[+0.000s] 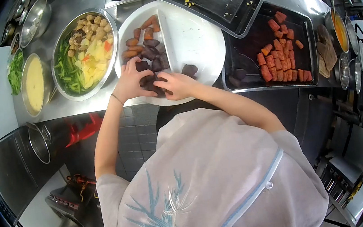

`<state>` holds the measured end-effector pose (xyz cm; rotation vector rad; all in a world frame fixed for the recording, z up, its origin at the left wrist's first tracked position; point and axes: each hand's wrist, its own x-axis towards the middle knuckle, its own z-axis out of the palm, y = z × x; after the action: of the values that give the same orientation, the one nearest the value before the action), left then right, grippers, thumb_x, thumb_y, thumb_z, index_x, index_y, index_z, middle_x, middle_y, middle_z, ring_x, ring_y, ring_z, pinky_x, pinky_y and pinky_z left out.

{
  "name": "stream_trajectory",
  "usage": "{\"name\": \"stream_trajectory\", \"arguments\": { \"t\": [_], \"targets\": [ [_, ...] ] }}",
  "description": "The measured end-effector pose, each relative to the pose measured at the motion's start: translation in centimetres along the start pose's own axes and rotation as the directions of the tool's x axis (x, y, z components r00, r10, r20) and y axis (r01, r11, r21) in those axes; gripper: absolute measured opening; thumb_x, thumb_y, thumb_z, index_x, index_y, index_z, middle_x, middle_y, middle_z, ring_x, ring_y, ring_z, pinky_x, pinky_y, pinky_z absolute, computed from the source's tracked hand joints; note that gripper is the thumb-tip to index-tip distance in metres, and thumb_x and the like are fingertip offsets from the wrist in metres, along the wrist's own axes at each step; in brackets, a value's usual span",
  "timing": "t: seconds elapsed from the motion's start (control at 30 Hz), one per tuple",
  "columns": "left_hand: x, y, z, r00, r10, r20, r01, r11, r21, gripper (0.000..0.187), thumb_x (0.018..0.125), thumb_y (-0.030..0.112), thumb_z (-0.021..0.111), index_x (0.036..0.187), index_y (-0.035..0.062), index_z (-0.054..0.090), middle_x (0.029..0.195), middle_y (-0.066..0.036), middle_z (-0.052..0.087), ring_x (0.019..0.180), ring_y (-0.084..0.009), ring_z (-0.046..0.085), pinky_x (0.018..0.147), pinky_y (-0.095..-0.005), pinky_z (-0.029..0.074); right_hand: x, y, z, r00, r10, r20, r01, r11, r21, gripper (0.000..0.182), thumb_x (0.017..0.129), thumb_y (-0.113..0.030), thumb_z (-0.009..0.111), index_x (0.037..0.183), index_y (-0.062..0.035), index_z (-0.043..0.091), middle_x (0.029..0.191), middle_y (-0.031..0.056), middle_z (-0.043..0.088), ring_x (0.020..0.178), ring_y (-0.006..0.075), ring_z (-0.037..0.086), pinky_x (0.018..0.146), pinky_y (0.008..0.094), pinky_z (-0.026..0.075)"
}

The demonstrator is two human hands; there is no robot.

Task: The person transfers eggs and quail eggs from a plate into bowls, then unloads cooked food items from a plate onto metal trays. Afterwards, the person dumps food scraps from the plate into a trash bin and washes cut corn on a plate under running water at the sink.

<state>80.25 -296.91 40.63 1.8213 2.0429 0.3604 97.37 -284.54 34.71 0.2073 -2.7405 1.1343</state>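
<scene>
A round white plate (198,29) with a raised divider lies at the counter's front edge. Its left section holds dark purple sweet potato pieces (157,63) below orange-brown sweet potato pieces (132,42). My left hand (130,84) curls over purple pieces near the plate's left rim, its thumb bent toward the right. Close by, my right hand (177,86) has its fingers bent against purple pieces at the front; its fingertips are partly hidden. One loose purple piece (190,70) sits right of the divider, just past my right hand.
Left of the plate stands a steel bowl (57,79) of greens, potato chunks and meatballs, beside a bowl of yellow liquid (34,84). A black tray (243,24) with corn bits overlaps the plate's back. To the right, another tray (239,52) holds reddish-orange chunks (281,58).
</scene>
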Motion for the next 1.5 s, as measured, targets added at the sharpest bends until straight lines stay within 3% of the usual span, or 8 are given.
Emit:
{"name": "stream_trajectory", "arguments": {
  "t": [0.13,0.23,0.43,0.73,0.9,1.0,1.23,1.5],
  "targets": [
    [-0.4,0.2,0.4,1.000,-0.011,-0.020,0.012,1.000,0.029,0.053,0.050,0.046,0.077,0.094,0.0193,0.067,0.125,-0.019,0.037,0.115,-0.0349,0.033,0.095,-0.0432,0.027,-0.1,0.6,-0.4,0.976,0.117,-0.186,-0.066,0.964,0.258,0.045,0.064,-0.012,0.065,0.108,-0.0060,0.055,0.105,0.0136,0.050,0.083,0.0291,0.057,0.074,0.0332,0.048],
    [-0.8,0.4,0.4,0.998,-0.054,-0.032,0.053,0.998,-0.031,0.049,0.051,0.041,0.078,0.093,0.0181,0.068,0.124,-0.019,0.037,0.115,-0.0343,0.034,0.095,-0.0421,0.028,-2.1,1.7,-2.2,0.821,0.570,-0.023,-0.353,0.540,0.764,0.049,0.068,-0.014,0.069,0.113,-0.0044,0.053,0.098,0.0113,0.060,0.090,0.0161,0.057,0.077,0.0278,0.046],
    [-0.9,0.7,1.8,0.998,-0.057,0.035,0.064,0.973,-0.221,0.041,0.052,0.032,0.080,0.087,0.0145,0.068,0.119,-0.015,0.040,0.115,-0.0317,0.035,0.094,-0.0406,0.030,-9.9,3.1,-10.4,0.520,0.852,-0.060,-0.219,0.201,0.955,0.039,0.078,-0.010,0.060,0.114,0.0007,0.050,0.103,0.0122,0.056,0.090,0.0160,0.054,0.079,0.0252,0.043],
    [-0.5,2.1,3.9,0.997,-0.049,-0.061,0.044,0.995,-0.095,0.054,0.051,0.038,0.080,0.094,0.0147,0.057,0.128,-0.014,0.036,0.122,-0.0345,0.029,0.094,-0.0457,0.024,-17.5,10.9,-11.6,0.144,0.863,-0.484,-0.580,0.470,0.665,0.042,0.073,-0.014,0.067,0.108,0.0044,0.053,0.092,0.0109,0.061,0.084,0.0160,0.057,0.076,0.0265,0.044],
    [0.0,3.3,4.6,0.983,-0.114,-0.145,0.124,0.990,0.066,0.059,0.050,0.048,0.076,0.095,0.0153,0.059,0.124,-0.018,0.039,0.119,-0.0389,0.032,0.093,-0.0470,0.024,-15.8,7.4,-13.1,0.248,0.732,-0.634,-0.833,0.495,0.246,0.054,0.074,-0.038,0.064,0.109,0.0022,0.054,0.097,0.0214,0.060,0.089,0.0318,0.059,0.081,0.0374,0.044],
    [0.1,2.9,4.9,0.976,-0.137,-0.168,0.157,0.981,0.110,0.057,0.049,0.051,0.074,0.092,0.0160,0.062,0.121,-0.021,0.041,0.115,-0.0376,0.036,0.092,-0.0464,0.025,-12.5,2.9,-14.3,0.327,0.733,-0.596,-0.938,0.176,-0.297,0.046,0.076,-0.035,0.059,0.109,-0.0033,0.054,0.101,0.0204,0.057,0.084,0.0345,0.058,0.077,0.0426,0.046],
    [0.4,3.4,5.6,0.958,-0.226,-0.175,0.243,0.967,0.083,0.065,0.042,0.060,0.073,0.092,0.0188,0.066,0.118,-0.020,0.041,0.113,-0.0382,0.035,0.089,-0.0530,0.024,-0.2,1.4,-7.4,0.913,0.364,-0.184,-0.349,0.931,0.110,0.036,0.075,-0.023,0.060,0.105,-0.0036,0.054,0.094,0.0157,0.056,0.087,0.0306,0.056,0.076,0.0377,0.044],
    [0.7,5.6,6.9,0.831,-0.472,-0.294,0.504,0.862,0.040,0.054,0.039,0.043,0.079,0.087,0.0221,0.067,0.117,-0.013,0.040,0.114,-0.0317,0.034,0.086,-0.0586,0.027,9.6,5.1,-1.7,0.930,0.332,-0.154,-0.366,0.836,-0.409,0.058,0.072,-0.039,0.062,0.117,-0.0090,0.043,0.105,0.0176,0.049,0.099,0.0322,0.048,0.084,0.0437,0.034]
  ]
}}
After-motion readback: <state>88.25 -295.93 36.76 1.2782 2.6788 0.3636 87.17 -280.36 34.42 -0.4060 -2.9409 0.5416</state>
